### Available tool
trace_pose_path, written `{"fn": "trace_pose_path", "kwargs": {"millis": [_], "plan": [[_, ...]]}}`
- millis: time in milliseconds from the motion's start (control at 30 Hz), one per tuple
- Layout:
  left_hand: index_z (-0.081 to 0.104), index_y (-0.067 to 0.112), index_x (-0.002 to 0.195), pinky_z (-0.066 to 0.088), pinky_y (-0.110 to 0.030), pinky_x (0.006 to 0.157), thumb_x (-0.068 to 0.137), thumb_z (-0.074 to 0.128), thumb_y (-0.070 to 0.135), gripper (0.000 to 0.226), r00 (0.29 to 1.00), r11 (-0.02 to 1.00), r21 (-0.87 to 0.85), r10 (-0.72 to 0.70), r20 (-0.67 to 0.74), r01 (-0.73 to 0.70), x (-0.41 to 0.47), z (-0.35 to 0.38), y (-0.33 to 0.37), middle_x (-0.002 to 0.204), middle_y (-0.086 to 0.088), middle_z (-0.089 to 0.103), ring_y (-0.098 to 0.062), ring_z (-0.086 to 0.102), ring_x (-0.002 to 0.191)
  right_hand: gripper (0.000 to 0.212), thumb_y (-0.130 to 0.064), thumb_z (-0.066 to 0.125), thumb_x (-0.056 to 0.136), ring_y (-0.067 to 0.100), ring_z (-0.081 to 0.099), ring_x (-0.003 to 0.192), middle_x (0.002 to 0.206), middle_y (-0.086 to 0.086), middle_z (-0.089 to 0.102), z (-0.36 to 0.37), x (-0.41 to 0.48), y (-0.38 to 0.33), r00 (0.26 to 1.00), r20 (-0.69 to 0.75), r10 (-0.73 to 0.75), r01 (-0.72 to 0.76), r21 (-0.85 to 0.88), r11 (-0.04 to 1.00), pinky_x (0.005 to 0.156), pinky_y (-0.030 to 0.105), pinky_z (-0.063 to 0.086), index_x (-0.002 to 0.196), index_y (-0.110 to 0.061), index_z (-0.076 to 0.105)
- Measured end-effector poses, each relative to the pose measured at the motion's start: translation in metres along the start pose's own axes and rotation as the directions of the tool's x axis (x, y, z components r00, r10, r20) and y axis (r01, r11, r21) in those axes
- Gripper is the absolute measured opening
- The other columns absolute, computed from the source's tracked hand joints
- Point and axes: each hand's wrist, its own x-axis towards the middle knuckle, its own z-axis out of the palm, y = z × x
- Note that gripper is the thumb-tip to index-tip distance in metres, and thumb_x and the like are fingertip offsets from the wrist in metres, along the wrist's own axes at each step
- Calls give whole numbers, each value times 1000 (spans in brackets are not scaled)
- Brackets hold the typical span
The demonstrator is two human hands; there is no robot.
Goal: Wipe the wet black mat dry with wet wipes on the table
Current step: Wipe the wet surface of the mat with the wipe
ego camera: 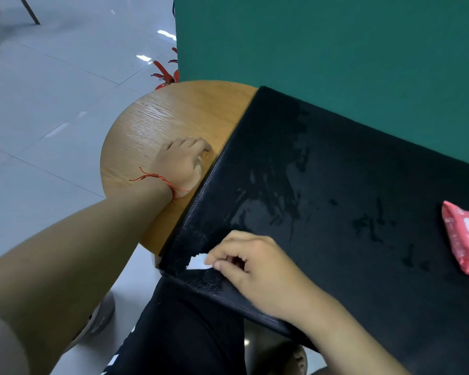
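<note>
— Where's the wipe?
— Pinched in the right hand, lower centre, on the black mat; left hand rests on the table, seemingly empty.
— Flatten it, then sweep toward the wet streaks.

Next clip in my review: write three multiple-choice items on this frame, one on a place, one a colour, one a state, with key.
1. Where does the wipes pack lie? A. on the black mat B. on the floor C. on the bare wood
2. What colour is the pack? A. blue B. pink-red C. yellow
3. What is the right hand doing? A. hanging idle B. pinching a white wipe C. gripping the pack
Key: 1 A, it rests on the mat; 2 B, its wrapper is pink-red; 3 B, it pinches the wipe at the mat's corner.
</note>
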Motion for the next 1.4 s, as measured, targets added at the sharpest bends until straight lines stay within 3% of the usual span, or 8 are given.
{"fn": "trace_pose_path", "kwargs": {"millis": [133, 200, 400, 633, 767, 1067, 1233, 1400], "plan": [[52, 31, 137, 31, -48, 117, 98, 43, 14, 43, 1000, 1000, 4, 4, 12, -4, 0, -1, -1, 148, 5, 54, -23, 43, 139, 18, -13, 72, 99, 6, 64, 85, 93, -18, 66, -32, 36, 24, 916, -397, 61, -72, -13, 997, 75, 12, 42, 100, -28, 81], [52, 32, 136, 32, -49, 117, 98, 43, 14, 43, 1000, 1000, 6, 2, 13, -2, 0, -2, 1, 147, 5, 55, -23, 44, 139, 17, -13, 69, 100, 3, 61, 86, 98, -16, 66, -44, 59, 37, 885, -461, 65, -109, -69, 992, 77, 11, 41, 103, -26, 81], [54, 30, 138, 28, -49, 119, 100, 43, 13, 43, 1000, 1000, -12, -11, 6, 11, -2, -4, 3, 149, 6, 54, -22, 42, 142, 20, -13, 60, 104, 14, 60, 99, 107, -8, 63, -42, 99, 63, 914, -400, 63, -185, -272, 944, 87, 37, 54, 109, -22, 77], [52, 31, 138, 30, -50, 119, 98, 45, 12, 44, 1000, 1000, -18, -7, 25, 7, 0, -4, 2, 149, 5, 53, -23, 42, 141, 19, -12, 69, 98, 1, 58, 85, 102, -12, 67, -18, 39, 36, 991, -136, 3, -25, -165, 986, 77, 11, 39, 103, -26, 80], [52, 32, 137, 30, -50, 119, 98, 44, 13, 44, 1000, 1000, -14, -4, 27, 4, 0, -4, 2, 149, 5, 53, -23, 42, 140, 17, -18, 67, 103, -2, 60, 89, 107, -17, 64, -12, 4, 24, 1000, 13, -5, 7, -132, 991, 76, 13, 43, 109, -30, 79], [52, 31, 138, 27, -50, 119, 101, 43, 13, 42, 999, 999, -30, -17, 48, 18, 2, -7, 3, 149, 4, 54, -24, 41, 141, 17, -13, 69, 100, 7, 60, 82, 98, -16, 64, -79, 37, 72, 846, -523, 105, -210, -146, 967, 72, 11, 40, 102, -26, 79], [52, 33, 134, 33, -51, 115, 108, 31, 39, 34, 999, 999, -22, -24, 23, 24, 2, -6, 0, 143, 5, 57, -23, 45, 137, 18, -13, 67, 101, 2, 54, 83, 102, -15, 65, -55, 38, 77, 914, -391, 109, -211, -228, 951, 78, 17, 43, 105, -27, 78], [53, 35, 132, 35, -52, 114, 103, 26, 67, 51, 998, 1000, 11, -18, 55, 17, 3, -7, 1, 142, 8, 57, -22, 47, 136, 17, -15, 69, 101, 5, 61, 85, 102, -16, 64, -28, -5, 45, 991, -131, 13, -34, -160, 987, 73, 11, 40, 105, -29, 79]]}}
